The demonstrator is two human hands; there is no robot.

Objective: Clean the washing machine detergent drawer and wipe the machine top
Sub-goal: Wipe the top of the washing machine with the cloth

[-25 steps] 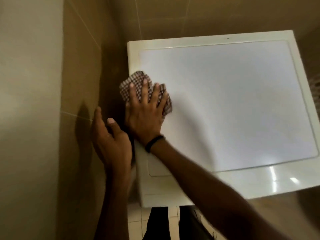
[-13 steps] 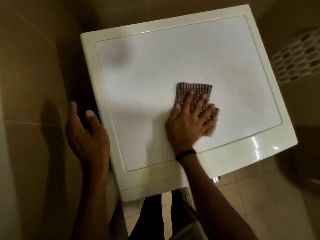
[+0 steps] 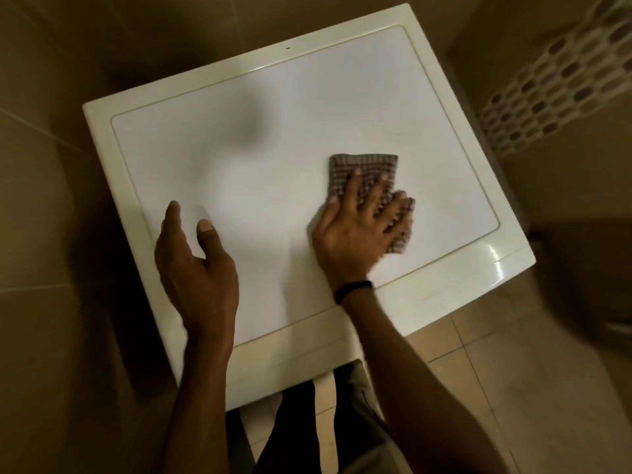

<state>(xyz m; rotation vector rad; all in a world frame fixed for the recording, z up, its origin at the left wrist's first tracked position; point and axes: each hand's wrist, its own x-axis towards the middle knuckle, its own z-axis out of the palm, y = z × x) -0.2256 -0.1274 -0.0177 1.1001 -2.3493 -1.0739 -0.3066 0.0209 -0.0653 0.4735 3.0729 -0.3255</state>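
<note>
- My flat right hand (image 3: 355, 234) has swept the cloth (image 3: 364, 169) rightward across the machine top (image 3: 273, 131).
- My left hand (image 3: 195, 265) hovers open; wiping seems well along.

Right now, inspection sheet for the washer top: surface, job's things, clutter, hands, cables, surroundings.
Surface: washer top white, glossy, glare at its front right corner.
Job's things: checked cloth flat on the top, right of centre; detergent drawer not in view.
Clutter: nothing seen.
Hands: right hand presses the cloth with spread fingers; left hand open at the top's left edge, holding nothing; contact unclear.
Cables: nothing seen.
Surroundings: tiled wall on the left, perforated basket on the right, tiled floor in front.
</note>
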